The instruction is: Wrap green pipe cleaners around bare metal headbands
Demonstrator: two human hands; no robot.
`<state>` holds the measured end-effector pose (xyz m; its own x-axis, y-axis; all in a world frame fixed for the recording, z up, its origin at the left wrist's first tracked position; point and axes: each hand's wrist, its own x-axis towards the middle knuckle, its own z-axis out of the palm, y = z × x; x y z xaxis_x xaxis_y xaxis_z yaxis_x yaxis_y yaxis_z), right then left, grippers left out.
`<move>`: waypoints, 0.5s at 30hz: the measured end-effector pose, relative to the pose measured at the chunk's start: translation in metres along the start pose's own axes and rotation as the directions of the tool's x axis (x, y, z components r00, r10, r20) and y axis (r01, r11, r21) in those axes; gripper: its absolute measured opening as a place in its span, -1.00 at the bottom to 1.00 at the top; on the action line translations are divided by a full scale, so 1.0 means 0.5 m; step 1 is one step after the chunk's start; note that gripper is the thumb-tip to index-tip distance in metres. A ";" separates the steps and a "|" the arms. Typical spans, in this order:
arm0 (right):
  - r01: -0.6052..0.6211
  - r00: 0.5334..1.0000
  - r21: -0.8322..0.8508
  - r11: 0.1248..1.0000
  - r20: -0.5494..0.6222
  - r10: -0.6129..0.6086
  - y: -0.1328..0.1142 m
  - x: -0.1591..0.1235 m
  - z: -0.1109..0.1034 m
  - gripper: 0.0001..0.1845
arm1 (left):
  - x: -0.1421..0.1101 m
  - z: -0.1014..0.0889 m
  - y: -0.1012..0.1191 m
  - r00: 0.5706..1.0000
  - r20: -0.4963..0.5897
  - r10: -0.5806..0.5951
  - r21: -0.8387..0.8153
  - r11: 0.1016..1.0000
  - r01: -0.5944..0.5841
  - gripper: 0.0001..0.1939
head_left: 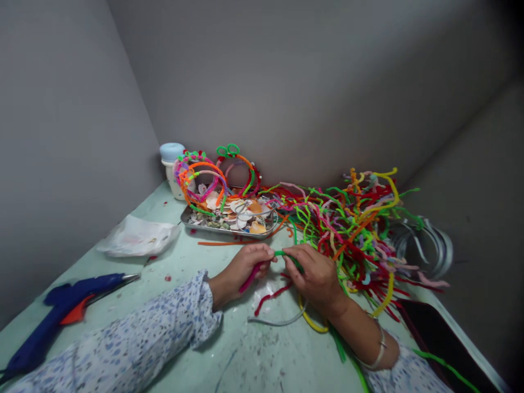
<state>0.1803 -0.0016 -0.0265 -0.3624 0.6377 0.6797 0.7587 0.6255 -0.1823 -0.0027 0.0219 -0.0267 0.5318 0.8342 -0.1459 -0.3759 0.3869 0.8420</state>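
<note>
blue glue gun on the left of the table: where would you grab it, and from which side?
Judging by its pose, grip the blue hot glue gun by its thick blue handle, the end toward the near-left table edge, coming from above and the near side. It lies flat on the pale green table, its metal nozzle pointing away toward the crumpled white plastic bag, its orange trigger facing the sleeve.

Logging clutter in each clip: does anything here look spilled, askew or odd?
Yes. The pipe cleaners sprawl in a tangled heap, some trailing off the table edge at right. Small red scraps dot the surface, and the glue gun lies on its side. Nothing looks damaged.
</note>
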 end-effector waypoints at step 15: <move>-0.034 0.999 0.065 0.997 0.027 0.032 0.002 -0.001 -0.003 -0.86 | 0.003 -0.006 -0.001 0.999 0.028 0.027 0.083 0.996 -0.029 -0.82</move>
<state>0.1821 -0.0020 -0.0257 -0.3522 0.6693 0.6542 0.7334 0.6316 -0.2513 -0.0043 0.0242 -0.0290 0.5426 0.8329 -0.1089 -0.3269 0.3288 0.8860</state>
